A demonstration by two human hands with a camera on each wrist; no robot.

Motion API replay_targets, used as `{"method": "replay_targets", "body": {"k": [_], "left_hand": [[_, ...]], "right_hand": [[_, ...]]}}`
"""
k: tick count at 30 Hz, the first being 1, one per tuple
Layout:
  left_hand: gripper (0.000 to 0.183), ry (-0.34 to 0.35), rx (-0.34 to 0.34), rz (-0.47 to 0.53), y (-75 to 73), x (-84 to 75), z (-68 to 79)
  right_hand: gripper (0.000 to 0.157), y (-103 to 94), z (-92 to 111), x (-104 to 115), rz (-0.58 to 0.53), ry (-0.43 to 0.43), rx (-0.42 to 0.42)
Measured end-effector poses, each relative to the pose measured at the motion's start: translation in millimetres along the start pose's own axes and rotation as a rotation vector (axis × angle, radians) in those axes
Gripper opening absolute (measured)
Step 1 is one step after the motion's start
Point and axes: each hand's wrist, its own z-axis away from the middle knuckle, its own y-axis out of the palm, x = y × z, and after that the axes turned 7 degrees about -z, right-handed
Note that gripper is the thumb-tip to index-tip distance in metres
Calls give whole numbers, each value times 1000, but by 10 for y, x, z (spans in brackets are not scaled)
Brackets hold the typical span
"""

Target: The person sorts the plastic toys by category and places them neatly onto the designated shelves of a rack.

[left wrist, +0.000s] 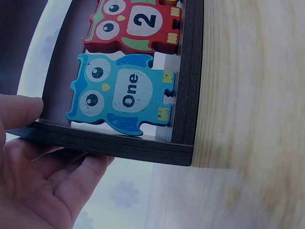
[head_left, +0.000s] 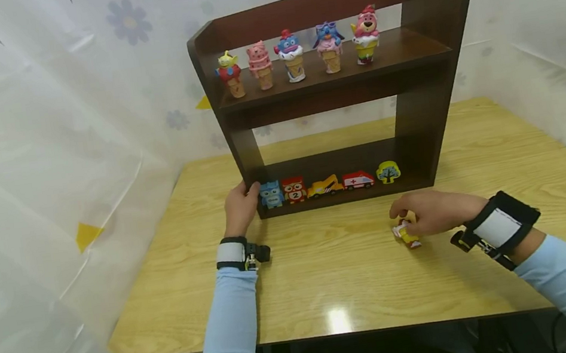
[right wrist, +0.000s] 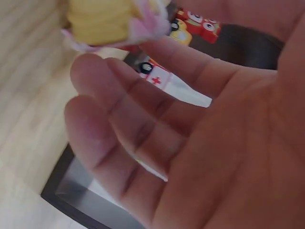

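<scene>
My left hand grips the left side panel of a dark brown two-tier shelf near its base. In the left wrist view, the thumb lies on the inner side and the fingers curl outside, beside a blue owl block marked "One". Low over the table, right of centre, my right hand pinches a small ice-cream-style figurine with a yellow base and white and pink trim. Only the yellow-and-pink part of that figurine shows in the right wrist view; its other end is out of frame.
Several ice-cream figurines stand along the upper tier. On the lower tier, a red owl block, yellow truck, ambulance and yellow tree piece line up beside the blue owl. The shelf stands on a wooden table.
</scene>
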Motion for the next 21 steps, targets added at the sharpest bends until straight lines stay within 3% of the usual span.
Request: {"method": "replay_targets", "body": {"k": [10, 21], "left_hand": [[41, -18, -13, -23, 21, 2, 10], [44, -38, 14, -7, 10, 6, -9]], "right_hand": [[18, 89, -12, -107, -125, 55, 24], [19, 243, -60, -88, -80, -12, -99]]}}
